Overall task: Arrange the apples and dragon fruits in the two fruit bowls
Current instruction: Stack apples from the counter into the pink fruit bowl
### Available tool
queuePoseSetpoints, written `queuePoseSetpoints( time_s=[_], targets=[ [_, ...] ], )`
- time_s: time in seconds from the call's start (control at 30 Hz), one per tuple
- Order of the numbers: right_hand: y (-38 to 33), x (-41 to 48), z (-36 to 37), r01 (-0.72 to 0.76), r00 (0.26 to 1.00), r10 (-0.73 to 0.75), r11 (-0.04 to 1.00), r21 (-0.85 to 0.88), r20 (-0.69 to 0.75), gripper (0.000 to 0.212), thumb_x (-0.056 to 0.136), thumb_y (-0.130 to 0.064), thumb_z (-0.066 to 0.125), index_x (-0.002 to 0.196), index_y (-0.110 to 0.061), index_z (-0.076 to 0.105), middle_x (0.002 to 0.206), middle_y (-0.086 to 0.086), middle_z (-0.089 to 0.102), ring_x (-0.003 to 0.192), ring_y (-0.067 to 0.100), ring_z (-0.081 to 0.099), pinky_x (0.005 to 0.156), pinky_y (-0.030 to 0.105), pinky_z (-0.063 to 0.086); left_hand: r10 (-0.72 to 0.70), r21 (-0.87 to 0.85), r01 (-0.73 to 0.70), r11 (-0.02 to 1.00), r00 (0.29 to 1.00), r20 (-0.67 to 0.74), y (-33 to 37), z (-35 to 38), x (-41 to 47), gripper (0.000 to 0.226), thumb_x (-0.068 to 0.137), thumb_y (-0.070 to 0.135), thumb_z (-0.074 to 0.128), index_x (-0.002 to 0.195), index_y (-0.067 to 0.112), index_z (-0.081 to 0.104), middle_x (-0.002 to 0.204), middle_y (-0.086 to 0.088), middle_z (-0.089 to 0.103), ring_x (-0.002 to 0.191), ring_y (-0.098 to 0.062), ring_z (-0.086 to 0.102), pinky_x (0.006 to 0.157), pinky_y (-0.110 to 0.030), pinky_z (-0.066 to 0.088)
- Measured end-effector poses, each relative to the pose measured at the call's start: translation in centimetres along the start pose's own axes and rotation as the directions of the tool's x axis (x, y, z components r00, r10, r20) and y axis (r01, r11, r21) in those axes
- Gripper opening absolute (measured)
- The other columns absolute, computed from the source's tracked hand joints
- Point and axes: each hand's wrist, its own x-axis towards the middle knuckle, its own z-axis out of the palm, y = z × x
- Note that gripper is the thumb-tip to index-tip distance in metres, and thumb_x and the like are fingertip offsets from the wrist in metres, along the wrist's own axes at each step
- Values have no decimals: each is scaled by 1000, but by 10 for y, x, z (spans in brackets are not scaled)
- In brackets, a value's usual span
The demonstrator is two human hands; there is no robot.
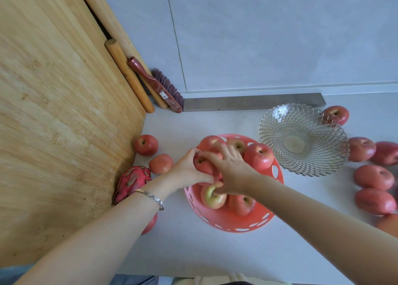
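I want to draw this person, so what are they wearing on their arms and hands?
No sleeves show on the left arm or right arm. A silver-coloured chain-link bracelet sits on the left wrist. The left hand and right hand have no gloves, and I see no rings.

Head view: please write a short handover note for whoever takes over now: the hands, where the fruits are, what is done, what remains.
Left hand grips an apple over the pink bowl.
Right hand is open, its thumb touching a greenish apple in that bowl.
Done: several apples lie in the pink bowl.
Glass bowl holds nothing.
Left: place the dragon fruit, which lies beside the wooden board, and the loose apples on both sides of the counter.
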Motion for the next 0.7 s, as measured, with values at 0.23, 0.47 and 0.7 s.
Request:
queuePoseSetpoints(
  time_s=[0.23,0.47,0.7],
  targets=[
    [-13,-3,18,-65,976,122,952,298,-178,70,57,-48,67,121,-24,51,120,2,49,111,30,47,93,39,43,8,-22,-7,1000,999,38,2,-7,-2,65,50,57,68,106,31,47,106,11,57,101,-9,56,87,-24,48],
    [23,-30,19,-82,923,241,886,457,-301,77,46,-41,77,116,-19,55,113,5,54,110,24,52,93,29,43,193,258,-171,951,979,-66,13,-10,25,63,79,35,68,135,30,38,129,6,46,119,-14,49,101,-30,39],
    [33,-46,26,-56,943,160,940,336,-292,83,45,-47,71,120,-36,37,110,6,52,102,27,56,81,38,52,170,567,-89,819,981,-91,22,7,36,74,69,46,71,134,39,36,128,1,45,114,-26,55,88,-34,43]
  ],
)
